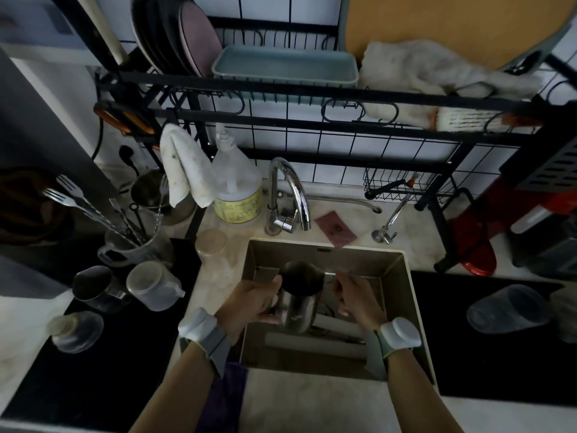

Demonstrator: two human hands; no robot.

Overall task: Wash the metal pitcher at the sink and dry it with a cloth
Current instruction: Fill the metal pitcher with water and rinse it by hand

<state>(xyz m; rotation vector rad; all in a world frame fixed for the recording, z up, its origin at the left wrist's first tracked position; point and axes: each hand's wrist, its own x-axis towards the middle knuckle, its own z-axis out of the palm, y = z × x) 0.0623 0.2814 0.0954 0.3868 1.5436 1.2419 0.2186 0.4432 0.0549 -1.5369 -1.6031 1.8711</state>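
The metal pitcher (298, 296) is upright over the sink (402, 285), its dark mouth facing up. My left hand (251, 300) grips it on its left side, at the handle. My right hand (357, 300) hovers just right of the pitcher with its fingers loosely curled and nothing visible in them. A white cloth (184, 165) hangs from the black rack at the back left. A second pale cloth (415, 73) lies on the rack's top shelf. The chrome tap (288, 195) stands behind the sink; no water is visible.
A soap jug (235, 185) stands left of the tap. A cup of forks (131, 242), metal and plastic cups (153, 285) and a glass jar (76, 331) crowd the left counter. A clear container (507, 309) lies on the right. A pink sponge cloth (335, 228) sits behind the sink.
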